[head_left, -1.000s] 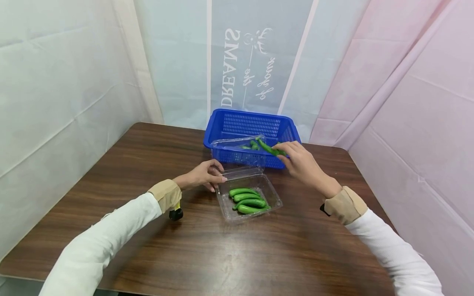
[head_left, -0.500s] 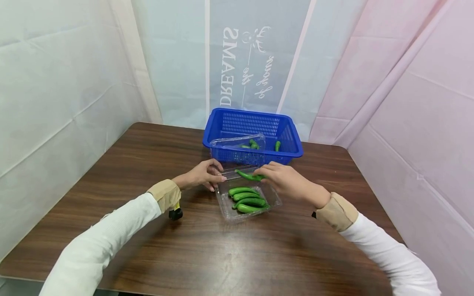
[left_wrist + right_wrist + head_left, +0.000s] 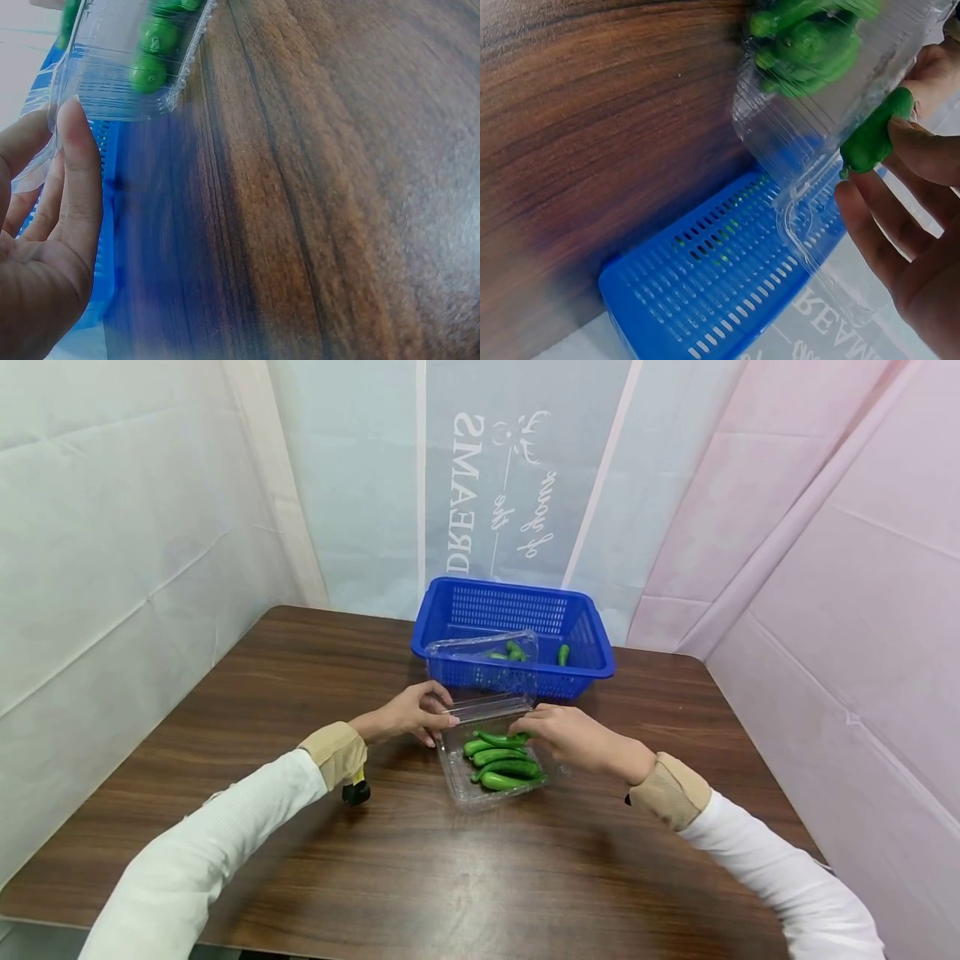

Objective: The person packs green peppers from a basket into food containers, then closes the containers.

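In the head view, a clear plastic clamshell box [image 3: 457,789] lies with its lid raised towards the back. Several slim green cucumbers [image 3: 501,758] lie side by side in its base. My left hand [image 3: 408,712] pinches the box's left edge near the hinge between thumb and fingers; the left wrist view shows the thumb [image 3: 79,142] against the plastic. My right hand [image 3: 581,739] holds another cucumber [image 3: 877,133] between thumb and fingers, low over the back of the base. In the head view its right end is hidden by the fingers.
A blue perforated basket [image 3: 592,670] stands behind the box, with a few green cucumbers [image 3: 563,654] inside. The raised lid [image 3: 480,647] leans at its front wall. Dark wooden tabletop [image 3: 420,868] extends around, with cloth walls [image 3: 517,468] behind and at both sides.
My right hand has come from the basket, forward and left, carrying the cucumber down over the box's base. My left hand has stayed on the box's edge.
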The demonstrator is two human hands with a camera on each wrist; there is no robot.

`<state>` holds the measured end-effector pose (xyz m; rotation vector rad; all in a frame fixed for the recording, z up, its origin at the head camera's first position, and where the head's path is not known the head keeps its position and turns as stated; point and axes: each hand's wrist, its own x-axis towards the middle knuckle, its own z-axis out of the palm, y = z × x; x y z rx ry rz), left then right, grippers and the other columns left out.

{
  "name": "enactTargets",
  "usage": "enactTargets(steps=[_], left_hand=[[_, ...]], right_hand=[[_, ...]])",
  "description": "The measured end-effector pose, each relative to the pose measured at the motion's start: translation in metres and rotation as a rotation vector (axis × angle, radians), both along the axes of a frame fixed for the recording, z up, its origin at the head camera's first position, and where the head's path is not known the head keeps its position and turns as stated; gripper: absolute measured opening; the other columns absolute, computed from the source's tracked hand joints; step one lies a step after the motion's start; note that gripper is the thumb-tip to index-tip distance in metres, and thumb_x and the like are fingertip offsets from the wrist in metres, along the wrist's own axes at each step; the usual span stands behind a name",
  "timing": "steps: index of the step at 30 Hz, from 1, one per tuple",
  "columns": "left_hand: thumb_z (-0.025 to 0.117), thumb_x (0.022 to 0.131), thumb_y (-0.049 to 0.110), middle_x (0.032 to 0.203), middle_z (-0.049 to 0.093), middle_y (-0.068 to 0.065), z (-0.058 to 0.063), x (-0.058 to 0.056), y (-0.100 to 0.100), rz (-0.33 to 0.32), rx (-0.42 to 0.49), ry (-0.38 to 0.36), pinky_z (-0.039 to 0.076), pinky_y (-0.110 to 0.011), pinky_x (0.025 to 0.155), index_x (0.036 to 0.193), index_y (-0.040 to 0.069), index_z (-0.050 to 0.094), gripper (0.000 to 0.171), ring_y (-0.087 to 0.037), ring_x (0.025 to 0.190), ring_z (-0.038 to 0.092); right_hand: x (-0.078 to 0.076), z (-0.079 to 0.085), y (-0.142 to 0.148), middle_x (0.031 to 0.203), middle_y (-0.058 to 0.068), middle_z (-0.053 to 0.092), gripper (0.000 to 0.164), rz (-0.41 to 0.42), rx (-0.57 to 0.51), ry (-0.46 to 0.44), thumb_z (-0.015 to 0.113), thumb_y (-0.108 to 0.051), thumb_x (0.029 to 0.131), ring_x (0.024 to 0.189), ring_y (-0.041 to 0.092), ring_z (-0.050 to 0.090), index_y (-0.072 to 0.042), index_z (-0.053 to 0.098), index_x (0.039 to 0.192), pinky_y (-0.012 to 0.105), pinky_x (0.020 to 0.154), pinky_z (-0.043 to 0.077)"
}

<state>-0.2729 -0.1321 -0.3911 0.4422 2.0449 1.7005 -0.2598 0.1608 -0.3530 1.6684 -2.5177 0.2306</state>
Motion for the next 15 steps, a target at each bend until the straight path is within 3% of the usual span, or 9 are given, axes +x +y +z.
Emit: enactTargets(steps=[15], left_hand=[[0.066,0.080,0.012,0.099,0.054,-0.030,0.0028,0.0027,0.0002,-0.009,-0.003,0.006,0.047,-0.056,0.067,0.118,-0.006,0.036,0.051,-0.031,0.068,0.059]], right_hand=[[0.0015,-0.0092,-0.0020,0.091,-0.004,0.061,0.033,-0.026,0.091,-0.057,0.064,0.000,0.078,0.080,0.010,0.055,-0.018,0.062,0.106,0.028,0.063,0.049]])
